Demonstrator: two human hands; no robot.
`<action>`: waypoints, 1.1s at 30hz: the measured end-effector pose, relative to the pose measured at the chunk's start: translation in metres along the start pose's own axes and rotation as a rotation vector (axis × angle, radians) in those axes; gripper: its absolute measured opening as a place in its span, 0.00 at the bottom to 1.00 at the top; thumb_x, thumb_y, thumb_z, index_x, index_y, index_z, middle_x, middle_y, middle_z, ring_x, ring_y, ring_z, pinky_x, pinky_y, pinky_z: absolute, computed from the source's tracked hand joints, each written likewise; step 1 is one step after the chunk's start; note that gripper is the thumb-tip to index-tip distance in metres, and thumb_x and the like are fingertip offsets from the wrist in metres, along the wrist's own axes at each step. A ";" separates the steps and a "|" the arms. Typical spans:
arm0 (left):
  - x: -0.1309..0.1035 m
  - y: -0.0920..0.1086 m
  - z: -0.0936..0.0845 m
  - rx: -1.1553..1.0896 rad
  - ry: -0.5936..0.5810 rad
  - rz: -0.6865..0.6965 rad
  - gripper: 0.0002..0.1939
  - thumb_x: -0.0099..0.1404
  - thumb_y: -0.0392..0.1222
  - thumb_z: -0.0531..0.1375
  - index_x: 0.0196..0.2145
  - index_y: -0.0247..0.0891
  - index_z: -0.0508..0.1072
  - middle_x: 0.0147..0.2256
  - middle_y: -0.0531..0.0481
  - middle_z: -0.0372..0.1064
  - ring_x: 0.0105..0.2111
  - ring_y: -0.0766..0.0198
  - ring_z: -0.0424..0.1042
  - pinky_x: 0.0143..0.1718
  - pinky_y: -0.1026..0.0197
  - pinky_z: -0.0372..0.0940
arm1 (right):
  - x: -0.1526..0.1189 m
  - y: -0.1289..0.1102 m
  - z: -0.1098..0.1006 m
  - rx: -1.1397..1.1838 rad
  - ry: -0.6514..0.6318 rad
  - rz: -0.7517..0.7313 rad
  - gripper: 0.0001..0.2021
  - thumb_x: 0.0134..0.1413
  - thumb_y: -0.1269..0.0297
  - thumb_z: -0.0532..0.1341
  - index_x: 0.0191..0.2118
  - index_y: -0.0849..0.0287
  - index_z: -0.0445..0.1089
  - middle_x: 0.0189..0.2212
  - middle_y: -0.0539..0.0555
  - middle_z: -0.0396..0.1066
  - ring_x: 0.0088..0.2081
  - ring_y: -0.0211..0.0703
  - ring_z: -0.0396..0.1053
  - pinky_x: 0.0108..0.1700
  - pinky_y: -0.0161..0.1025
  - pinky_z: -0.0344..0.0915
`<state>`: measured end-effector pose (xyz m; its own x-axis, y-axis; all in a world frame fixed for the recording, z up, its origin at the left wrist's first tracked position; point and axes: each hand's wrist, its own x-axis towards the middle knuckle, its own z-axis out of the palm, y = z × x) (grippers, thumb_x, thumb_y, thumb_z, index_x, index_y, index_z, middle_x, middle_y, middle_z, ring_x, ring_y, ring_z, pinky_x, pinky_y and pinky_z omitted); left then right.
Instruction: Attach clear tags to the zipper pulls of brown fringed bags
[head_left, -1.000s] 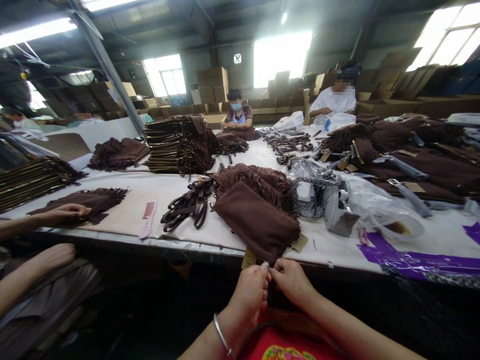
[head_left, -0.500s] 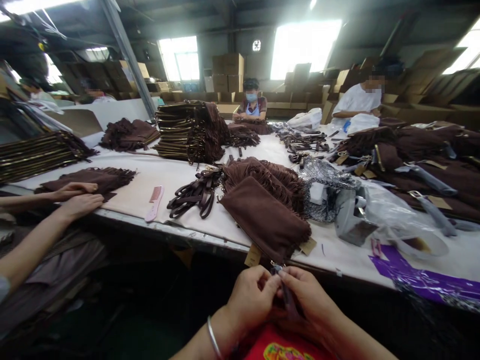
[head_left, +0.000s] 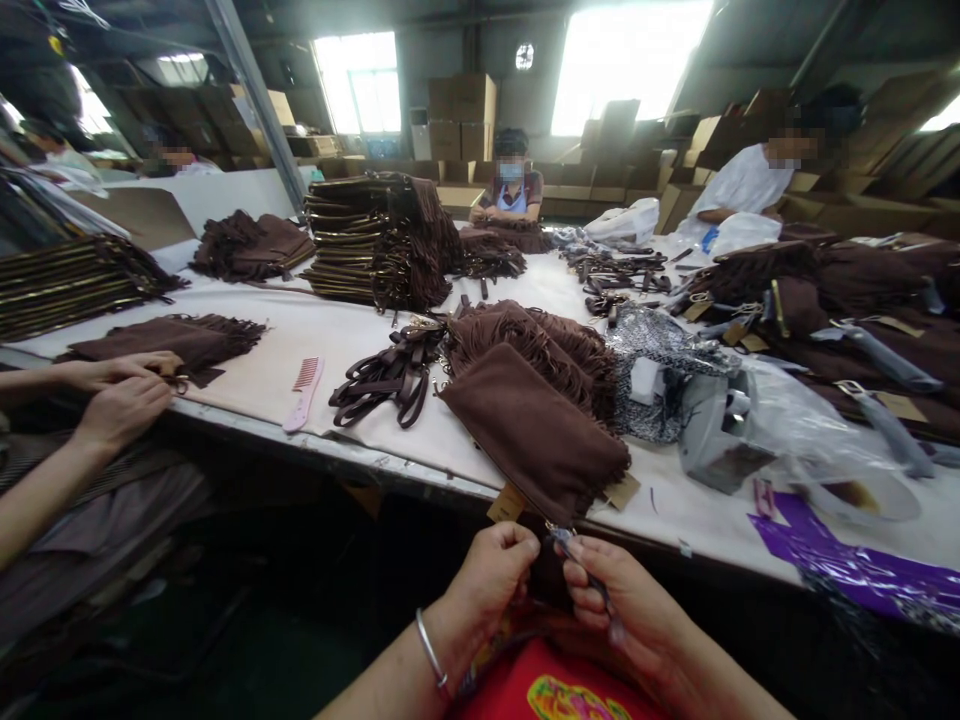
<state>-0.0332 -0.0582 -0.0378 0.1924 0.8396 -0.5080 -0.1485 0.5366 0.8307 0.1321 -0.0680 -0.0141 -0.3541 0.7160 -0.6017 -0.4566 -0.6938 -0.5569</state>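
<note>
A dark brown pouch (head_left: 536,425) lies at the table's front edge, its corner with a metal clasp (head_left: 555,528) pointing toward me. My right hand (head_left: 626,590) is closed around a dark wrist strap (head_left: 592,580), wrapped in clear plastic, just below that clasp. Beside it, a small gap to the left, is my left hand (head_left: 491,560), thumb and fingers pinched together; whatever is between them is hidden. A tan paper tag (head_left: 507,503) hangs from the pouch just above my left hand. Another tag (head_left: 622,490) sticks out at the pouch's right side.
Behind the pouch are fringed brown pouches (head_left: 525,325) and loose straps (head_left: 390,375). A pink comb (head_left: 304,395) lies to the left, near a co-worker's hands (head_left: 127,395). On the right are a grey tape dispenser (head_left: 724,435), purple plastic (head_left: 862,560) and more pouches (head_left: 862,350).
My hands have moved apart; the left has drawn away leftward from the clasp, while the right keeps the strap. The co-worker's hands at left have shifted off the pouch, toward the table edge.
</note>
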 end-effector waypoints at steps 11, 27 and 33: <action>-0.003 0.013 0.000 -0.061 -0.150 -0.011 0.13 0.53 0.47 0.64 0.28 0.37 0.66 0.19 0.59 0.58 0.16 0.73 0.54 0.18 0.67 0.50 | 0.001 0.000 -0.003 0.027 -0.030 0.020 0.12 0.52 0.61 0.67 0.35 0.61 0.65 0.20 0.42 0.59 0.15 0.23 0.45 0.17 0.25 0.39; -0.009 0.027 0.017 0.291 0.074 0.089 0.14 0.58 0.48 0.59 0.20 0.38 0.69 0.13 0.54 0.61 0.15 0.66 0.59 0.19 0.64 0.54 | 0.001 0.012 0.005 -1.279 0.330 -0.620 0.12 0.60 0.59 0.54 0.28 0.58 0.68 0.25 0.53 0.71 0.28 0.42 0.66 0.32 0.38 0.58; -0.015 0.034 0.011 0.381 -0.040 0.306 0.18 0.63 0.52 0.56 0.22 0.38 0.70 0.18 0.52 0.65 0.21 0.66 0.62 0.23 0.64 0.55 | 0.001 0.018 0.001 -1.346 0.302 -0.612 0.11 0.60 0.63 0.52 0.30 0.57 0.69 0.26 0.54 0.72 0.29 0.43 0.68 0.33 0.38 0.59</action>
<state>-0.0303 -0.0537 0.0009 0.2334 0.9461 -0.2244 0.1596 0.1903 0.9687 0.1229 -0.0798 -0.0246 -0.1386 0.9865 -0.0875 0.6593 0.0260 -0.7515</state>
